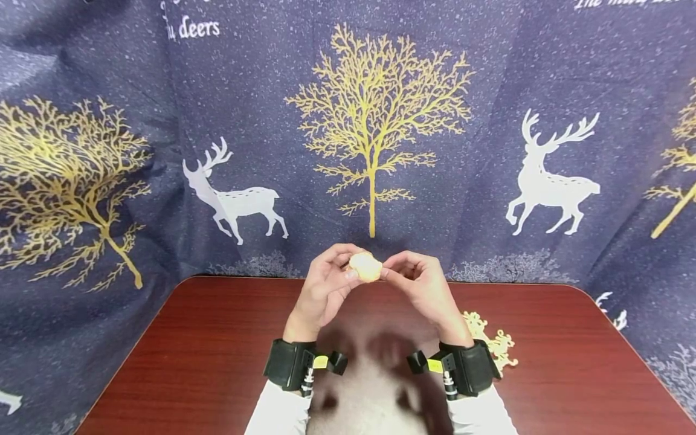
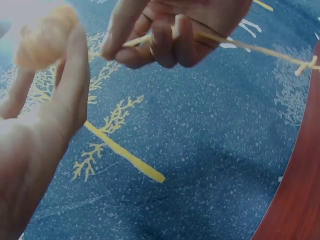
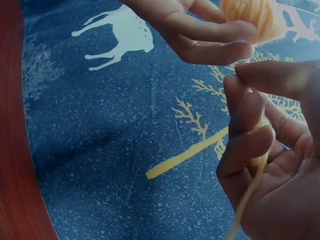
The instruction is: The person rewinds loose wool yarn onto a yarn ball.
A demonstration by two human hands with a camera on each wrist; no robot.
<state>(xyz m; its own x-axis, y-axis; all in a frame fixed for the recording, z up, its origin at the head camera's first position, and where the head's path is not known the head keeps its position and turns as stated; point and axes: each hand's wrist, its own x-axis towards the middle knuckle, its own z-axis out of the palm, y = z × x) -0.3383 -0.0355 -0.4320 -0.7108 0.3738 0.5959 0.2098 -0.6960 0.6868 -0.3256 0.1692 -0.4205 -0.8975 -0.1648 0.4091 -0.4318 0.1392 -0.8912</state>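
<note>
A small ball of pale yellow yarn (image 1: 366, 267) is held up above the far edge of the table. My left hand (image 1: 326, 284) grips it between thumb and fingers; the left wrist view shows the wound ball (image 2: 47, 37) at the fingertips. Close beside it, my right hand (image 1: 421, 284) pinches the strand between thumb and forefinger. In the right wrist view the yarn strand (image 3: 248, 195) passes through the curled fingers of the right hand (image 3: 272, 130) and hangs down past the palm. The ball (image 3: 255, 19) shows beyond it in the left hand's fingers.
Loose, tangled yarn (image 1: 492, 341) lies on the red-brown table (image 1: 217, 356) beside my right wrist. A dark blue cloth (image 1: 413, 54) printed with trees and deer hangs behind the table. Each wrist wears a black band (image 1: 290, 364) with a small camera.
</note>
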